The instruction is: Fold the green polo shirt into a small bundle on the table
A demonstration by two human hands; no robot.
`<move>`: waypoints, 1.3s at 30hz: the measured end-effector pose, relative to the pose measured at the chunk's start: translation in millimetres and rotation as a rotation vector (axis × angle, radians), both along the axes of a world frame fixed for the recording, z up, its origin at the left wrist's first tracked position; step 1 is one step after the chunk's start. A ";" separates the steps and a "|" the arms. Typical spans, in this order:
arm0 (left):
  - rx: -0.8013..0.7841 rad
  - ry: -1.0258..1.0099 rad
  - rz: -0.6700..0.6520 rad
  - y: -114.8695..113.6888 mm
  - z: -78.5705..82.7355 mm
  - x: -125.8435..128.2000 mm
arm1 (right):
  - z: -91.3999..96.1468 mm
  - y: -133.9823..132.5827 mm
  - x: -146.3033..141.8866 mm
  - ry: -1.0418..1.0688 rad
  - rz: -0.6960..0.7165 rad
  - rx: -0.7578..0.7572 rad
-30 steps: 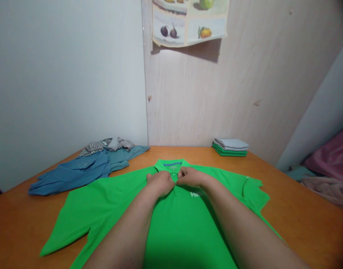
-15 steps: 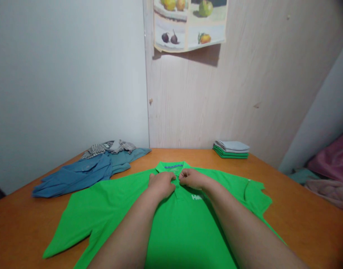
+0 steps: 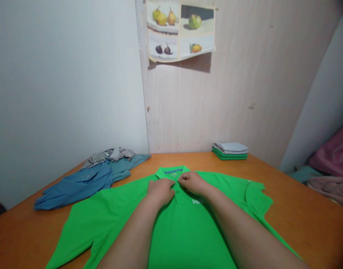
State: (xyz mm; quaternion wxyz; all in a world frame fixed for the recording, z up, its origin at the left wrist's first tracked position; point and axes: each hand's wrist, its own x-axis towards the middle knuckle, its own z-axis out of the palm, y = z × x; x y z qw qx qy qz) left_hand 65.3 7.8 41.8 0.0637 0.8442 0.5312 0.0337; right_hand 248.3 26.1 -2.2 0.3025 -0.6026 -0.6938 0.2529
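A: At six o'clock, on the green polo shirt (image 3: 188, 239); apparently working a placket (image 3: 177, 197) button, pinching there with the right hand (image 3: 192, 182)!

B: Curled at nine o'clock with the left hand (image 3: 161, 192), too hidden to judge any grip; probably calling next for steady alignment!

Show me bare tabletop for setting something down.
The tabletop is bare right of the green polo shirt, behind its collar between the blue clothes and folded stack, and at front left outside the polo's sleeve. Crowded: the middle, under polo, left hand and right hand; back left, under clothes.
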 end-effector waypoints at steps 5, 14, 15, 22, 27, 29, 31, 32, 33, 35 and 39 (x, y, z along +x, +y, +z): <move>0.034 0.022 0.007 0.2 0.7 -0.1 | 6.2 -4.5 -3.7 -0.093 0.061 0.103; -0.013 -0.028 0.004 7.0 -5.2 -3.8 | 20.9 -18.5 -20.9 -0.473 -0.019 0.091; -0.014 -0.035 0.003 7.9 -6.4 -4.2 | 21.3 -19.3 -22.8 -0.476 -0.030 0.085; -0.003 -0.080 0.018 10.9 -11.9 -5.8 | 18.5 -19.2 -21.1 -0.439 -0.051 0.076; -0.002 -0.097 0.068 12.7 -13.9 -8.2 | 15.4 -19.5 -18.1 -0.406 -0.054 0.085; -0.006 -0.116 0.075 13.4 -15.1 -8.8 | 14.9 -20.2 -18.7 -0.395 -0.057 0.096; -0.008 -0.136 0.085 14.6 -16.5 -9.2 | 15.0 -20.6 -19.8 -0.384 -0.043 0.103; -0.007 -0.146 0.089 15.4 -17.2 -9.6 | 15.2 -20.7 -20.3 -0.385 -0.031 0.104; -0.004 -0.155 0.092 16.4 -17.8 -10.1 | 15.4 -20.8 -20.8 -0.394 -0.017 0.103; 0.002 -0.174 0.112 19.0 -18.1 -12.0 | 16.3 -21.1 -21.9 -0.428 0.001 0.101; 0.067 -0.238 0.215 24.8 -14.9 -18.1 | 19.3 -22.6 -24.9 -0.490 -0.002 0.099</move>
